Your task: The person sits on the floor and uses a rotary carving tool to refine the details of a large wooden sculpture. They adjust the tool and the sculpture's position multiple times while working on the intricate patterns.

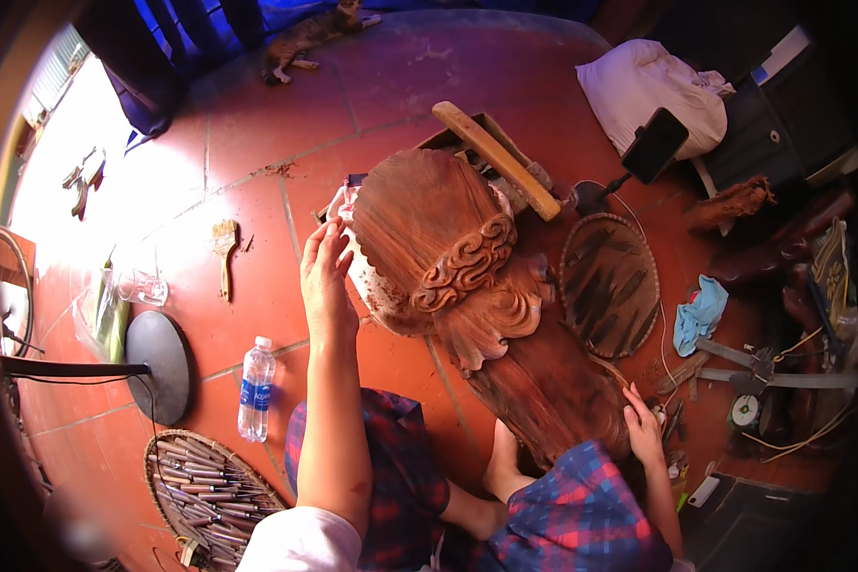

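A large reddish-brown wood carving (405, 224) lies slantwise in front of me, with a fluted broad end and curled scrollwork across its middle. Its smoother, narrower end reaches toward my knees. Under the broad end shows a pale stuffed sack (377, 294). My left hand (326, 276) is raised beside the broad end, fingers apart and slightly bent, with nothing seen in it. At the near right edge of the narrow end, my right hand (644, 427) rests its outstretched fingers against the wood; its thumb is hard to make out.
A basket of carving chisels (210, 491), a water bottle (256, 391) and a brush (224, 257) are on the left. Beyond the carving sits a wooden box with a bar (496, 160). A round tray (608, 286), phone on a stand (654, 145) and blue cloth (700, 315) are right. A cat (310, 43) lies far off.
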The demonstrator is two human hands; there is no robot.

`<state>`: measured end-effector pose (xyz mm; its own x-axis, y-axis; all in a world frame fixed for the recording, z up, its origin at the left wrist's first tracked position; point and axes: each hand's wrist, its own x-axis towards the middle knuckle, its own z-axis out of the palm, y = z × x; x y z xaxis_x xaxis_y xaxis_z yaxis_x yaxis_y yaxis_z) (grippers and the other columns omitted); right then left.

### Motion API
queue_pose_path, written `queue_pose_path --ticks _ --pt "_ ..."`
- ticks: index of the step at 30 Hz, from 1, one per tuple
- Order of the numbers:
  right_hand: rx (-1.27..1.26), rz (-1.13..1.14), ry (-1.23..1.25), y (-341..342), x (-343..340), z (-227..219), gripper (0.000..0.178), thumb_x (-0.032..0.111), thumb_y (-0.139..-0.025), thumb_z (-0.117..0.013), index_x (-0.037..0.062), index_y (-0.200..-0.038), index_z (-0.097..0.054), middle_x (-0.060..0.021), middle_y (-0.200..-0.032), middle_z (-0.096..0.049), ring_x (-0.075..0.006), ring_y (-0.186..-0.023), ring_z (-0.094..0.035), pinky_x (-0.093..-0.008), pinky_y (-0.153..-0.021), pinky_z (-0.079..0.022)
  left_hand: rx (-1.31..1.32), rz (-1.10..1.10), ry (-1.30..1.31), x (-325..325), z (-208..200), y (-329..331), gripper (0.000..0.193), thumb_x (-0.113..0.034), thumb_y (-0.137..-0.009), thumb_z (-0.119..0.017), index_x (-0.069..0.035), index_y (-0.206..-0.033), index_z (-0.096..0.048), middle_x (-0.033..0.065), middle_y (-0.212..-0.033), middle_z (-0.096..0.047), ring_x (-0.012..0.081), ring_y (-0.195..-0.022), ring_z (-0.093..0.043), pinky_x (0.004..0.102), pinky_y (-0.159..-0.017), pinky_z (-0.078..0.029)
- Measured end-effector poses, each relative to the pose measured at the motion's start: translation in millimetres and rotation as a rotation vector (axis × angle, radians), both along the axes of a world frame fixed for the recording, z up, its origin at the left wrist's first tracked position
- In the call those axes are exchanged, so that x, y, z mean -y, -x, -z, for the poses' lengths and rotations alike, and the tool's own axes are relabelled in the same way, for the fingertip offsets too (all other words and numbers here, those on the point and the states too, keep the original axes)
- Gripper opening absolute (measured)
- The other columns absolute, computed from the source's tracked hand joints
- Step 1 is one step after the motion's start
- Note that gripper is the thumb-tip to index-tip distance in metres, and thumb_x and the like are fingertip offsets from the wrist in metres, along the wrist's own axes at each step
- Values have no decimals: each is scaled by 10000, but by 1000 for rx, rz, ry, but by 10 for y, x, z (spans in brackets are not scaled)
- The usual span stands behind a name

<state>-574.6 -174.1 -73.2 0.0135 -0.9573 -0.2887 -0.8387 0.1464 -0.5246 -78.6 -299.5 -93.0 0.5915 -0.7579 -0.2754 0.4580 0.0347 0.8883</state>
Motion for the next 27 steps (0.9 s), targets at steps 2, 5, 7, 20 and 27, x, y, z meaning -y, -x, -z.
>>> queue_pose_path --ticks 2,5,7,20,27 --pt "-2 15 -2 -16 103 -91 348 204 -921 -513 16 -1207 -576 -184 -1315 -509 -276 -1215 -510 -343 -996 -388 9 -19 -27 45 31 40 362 -254 -941 -513 -55 -1243 -528 54 -1234 -557 153 -1108 -519 296 -946 -386" --pt "-18 57 -31 -23 312 -214 323 253 -923 -519 10 -1091 -650 -192 -1130 -629 -267 -1072 -611 -327 -908 -452 -14 61 9 79 131 92 362 -310 -946 -513 -78 -1223 -522 43 -1188 -560 148 -1092 -517 307 -943 -382" --pt "-26 90 -67 44 434 -160 362 302 -927 -515 -8 -956 -701 -162 -907 -702 -257 -870 -684 -327 -795 -505 -157 122 -15 95 125 62 415 -296 -971 -444 -43 -1297 -483 71 -1237 -559 174 -1105 -527 336 -970 -374" --pt "151 -204 79 -982 1629 -296 119 83 -808 -667 -17 -871 -648 -140 -749 -664 -239 -671 -666 -317 -590 -498 -353 48 133 145 129 170 414 -254 -998 -384 -21 -1338 -420 75 -1358 -466 198 -1274 -409 352 -1084 -276" --pt "132 -846 273 -1863 1641 -544 461 335 -777 -686 157 -1199 -630 -28 -793 -467 -199 -730 -462 -324 -670 -430 -380 55 108 149 116 149 405 -304 -1002 -381 -39 -1297 -463 83 -1316 -511 216 -1220 -471 379 -1039 -347"
